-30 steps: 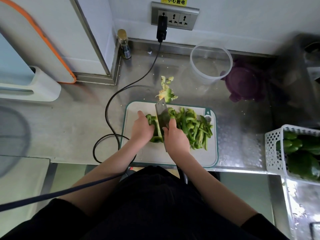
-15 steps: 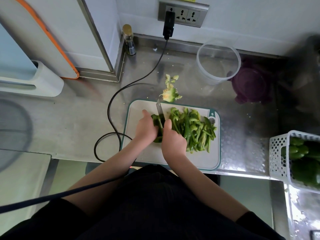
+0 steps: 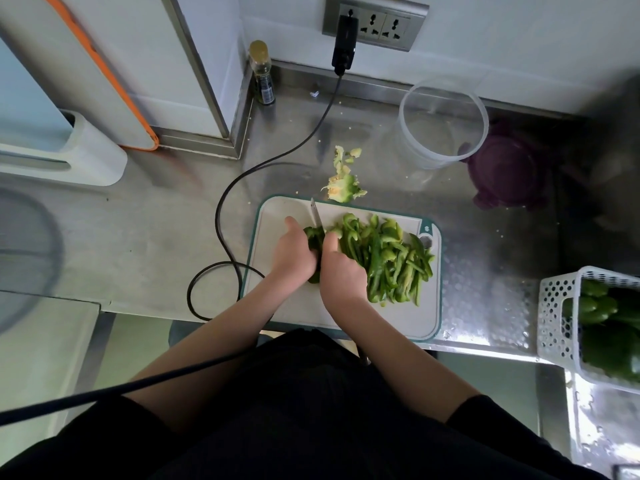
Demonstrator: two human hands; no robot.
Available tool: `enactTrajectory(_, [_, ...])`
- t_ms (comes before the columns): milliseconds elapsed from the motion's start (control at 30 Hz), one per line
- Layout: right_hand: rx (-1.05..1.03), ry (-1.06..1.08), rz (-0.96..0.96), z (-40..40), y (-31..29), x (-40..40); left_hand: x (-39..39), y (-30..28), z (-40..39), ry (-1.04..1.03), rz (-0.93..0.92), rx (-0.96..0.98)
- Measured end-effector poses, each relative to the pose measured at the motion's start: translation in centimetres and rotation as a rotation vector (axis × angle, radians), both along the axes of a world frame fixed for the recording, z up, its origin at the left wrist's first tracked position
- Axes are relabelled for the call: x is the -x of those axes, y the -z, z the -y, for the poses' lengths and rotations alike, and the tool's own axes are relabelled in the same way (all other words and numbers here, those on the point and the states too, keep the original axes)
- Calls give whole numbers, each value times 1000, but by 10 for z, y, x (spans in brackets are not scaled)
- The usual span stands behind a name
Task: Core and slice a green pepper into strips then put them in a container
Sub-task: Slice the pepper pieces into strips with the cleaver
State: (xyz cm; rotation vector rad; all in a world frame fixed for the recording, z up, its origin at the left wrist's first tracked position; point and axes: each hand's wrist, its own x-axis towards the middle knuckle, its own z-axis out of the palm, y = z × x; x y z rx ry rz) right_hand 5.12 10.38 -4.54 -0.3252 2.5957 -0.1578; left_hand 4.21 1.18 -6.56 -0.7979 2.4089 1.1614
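On the white cutting board point(image 3: 298, 308) my left hand point(image 3: 292, 252) presses down a dark green pepper piece point(image 3: 313, 237). My right hand point(image 3: 341, 271) grips a knife point(image 3: 315, 214), whose blade stands edge-down against that piece, tip pointing away from me. A pile of pepper strips point(image 3: 388, 261) lies on the board to the right of the blade. The cut-out core point(image 3: 343, 187) with seeds rests on the steel counter just beyond the board. A clear round container point(image 3: 443, 121) stands empty at the back right.
A purple lid point(image 3: 507, 173) lies beside the container. A white basket point(image 3: 557, 320) of whole peppers sits at the right edge. A black cable point(image 3: 228, 209) loops from the wall socket point(image 3: 375, 26) past the board's left side. A small bottle point(image 3: 263, 76) stands by the wall.
The knife blade has turned from tilted and showing its flat to upright and down into the pepper piece. The view has shifted slightly; both hands stay on the board.
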Motion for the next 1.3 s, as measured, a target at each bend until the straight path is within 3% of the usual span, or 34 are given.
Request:
enactTrajectory(567, [42, 79, -23, -1, -7, -7, -12, -3, 6, -4, 6, -13])
enactTrajectory(733, [-25, -80, -17, -18, -4, -24, -19, -3, 22, 13, 31, 24])
enactTrajectory(800, [14, -16, -3, -14, -2, -9, -23, -5, 25, 29, 36, 30])
enactTrajectory(1000, [425, 401, 29, -54, -16, 20, -22, -9, 26, -35, 14, -29])
enactTrajectory(1300, [400, 351, 73, -55, -30, 4, -5, -8, 16, 0, 2, -1])
